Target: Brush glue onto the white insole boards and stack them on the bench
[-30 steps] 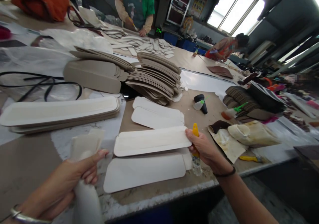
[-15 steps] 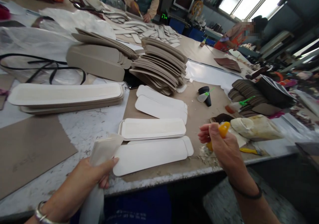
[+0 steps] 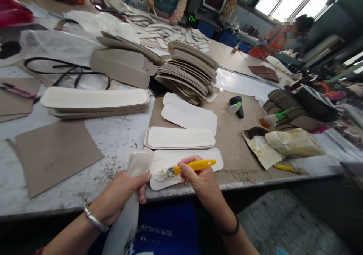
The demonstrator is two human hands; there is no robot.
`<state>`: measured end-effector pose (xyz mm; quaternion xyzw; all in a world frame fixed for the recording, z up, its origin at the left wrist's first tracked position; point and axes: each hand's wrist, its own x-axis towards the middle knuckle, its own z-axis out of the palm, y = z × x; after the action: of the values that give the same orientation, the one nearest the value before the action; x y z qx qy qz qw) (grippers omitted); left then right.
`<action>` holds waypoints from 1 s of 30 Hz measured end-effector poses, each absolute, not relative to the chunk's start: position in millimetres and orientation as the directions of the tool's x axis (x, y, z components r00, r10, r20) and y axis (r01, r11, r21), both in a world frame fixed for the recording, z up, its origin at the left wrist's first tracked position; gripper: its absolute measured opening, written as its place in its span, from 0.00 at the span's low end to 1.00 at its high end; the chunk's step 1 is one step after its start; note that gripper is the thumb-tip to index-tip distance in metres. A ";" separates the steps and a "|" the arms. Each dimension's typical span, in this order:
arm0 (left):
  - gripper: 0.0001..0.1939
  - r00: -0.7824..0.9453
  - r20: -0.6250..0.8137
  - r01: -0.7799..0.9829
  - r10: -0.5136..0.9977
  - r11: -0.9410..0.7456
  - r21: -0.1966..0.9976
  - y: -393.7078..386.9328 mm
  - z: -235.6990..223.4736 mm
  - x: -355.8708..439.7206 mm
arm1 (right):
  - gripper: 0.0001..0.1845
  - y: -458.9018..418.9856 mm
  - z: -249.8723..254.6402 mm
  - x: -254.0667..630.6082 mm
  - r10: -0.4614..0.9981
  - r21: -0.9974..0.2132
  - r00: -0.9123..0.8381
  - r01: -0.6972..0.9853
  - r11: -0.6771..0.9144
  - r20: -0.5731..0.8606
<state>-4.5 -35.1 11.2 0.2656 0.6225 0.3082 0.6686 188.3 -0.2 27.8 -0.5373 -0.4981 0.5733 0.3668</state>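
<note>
Brush (image 3: 200, 165) gripped by right hand (image 3: 203, 183) partly hides a panel (image 3: 164, 160); at nine o'clock, left hand (image 3: 121, 190) clasps pale material (image 3: 124, 221), cut off at six.

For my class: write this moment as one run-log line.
left grip: closed on pale folded sheet | right grip: closed on yellow-handled brush | bristles: over nearest white panel, contact unclear | beyond: stacked white panels
</note>
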 end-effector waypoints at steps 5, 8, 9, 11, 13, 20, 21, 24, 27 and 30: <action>0.21 0.032 -0.652 -0.082 0.758 0.652 0.754 -39.1 4.6 -6.2 | 0.16 -1.0 27.0 210.0 0.989 -0.939 -0.019 0.317 -0.136 -0.150; 0.23 0.028 -0.645 -0.046 0.764 0.646 0.762 -40.6 2.7 -7.1 | 0.16 -1.4 26.3 225.9 0.996 -0.896 0.039 0.437 -0.084 -0.074; 0.23 0.025 -0.644 -0.044 0.764 0.645 0.763 -40.9 2.1 -7.5 | 0.16 -1.1 25.7 231.4 0.998 -0.875 0.057 0.481 -0.061 -0.038; 0.24 0.026 -0.651 -0.056 0.759 0.651 0.757 -41.3 0.3 -8.6 | 0.15 0.2 24.1 242.6 0.995 -0.827 0.090 0.562 -0.012 0.047; 0.24 0.042 -0.664 -0.071 0.746 0.666 0.743 -41.2 -3.0 -9.7 | 0.15 2.2 22.4 254.0 0.985 -0.779 0.120 0.627 0.022 0.124; 0.25 -0.005 -0.735 -0.127 0.678 0.729 0.673 -39.5 -12.1 -6.9 | 0.16 7.1 28.4 285.9 0.928 -0.597 0.139 0.796 0.103 0.345; 0.25 -0.005 -0.737 -0.133 0.676 0.730 0.670 -39.1 -11.5 -6.1 | 0.15 7.0 30.6 288.4 0.916 -0.570 0.121 0.811 0.130 0.382; 0.25 -0.008 -0.728 -0.139 0.686 0.720 0.680 -37.8 -8.2 -4.7 | 0.11 4.8 33.0 290.0 0.872 -0.487 0.025 0.837 0.249 0.488; 0.26 -0.021 -0.731 -0.130 0.682 0.723 0.679 -36.7 -7.4 -4.1 | 0.07 -2.6 27.3 279.2 0.843 -0.426 -0.103 0.827 0.367 0.528; 0.26 -0.031 -0.739 -0.170 0.673 0.725 0.667 -36.9 -13.3 -3.7 | 0.05 -14.6 22.2 260.0 0.830 -0.427 -0.216 0.774 0.467 0.514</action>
<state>-3.7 -36.9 -13.3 0.1946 0.6450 0.3154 0.6683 260.0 -14.6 22.2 -0.5148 -0.7789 0.0390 0.3560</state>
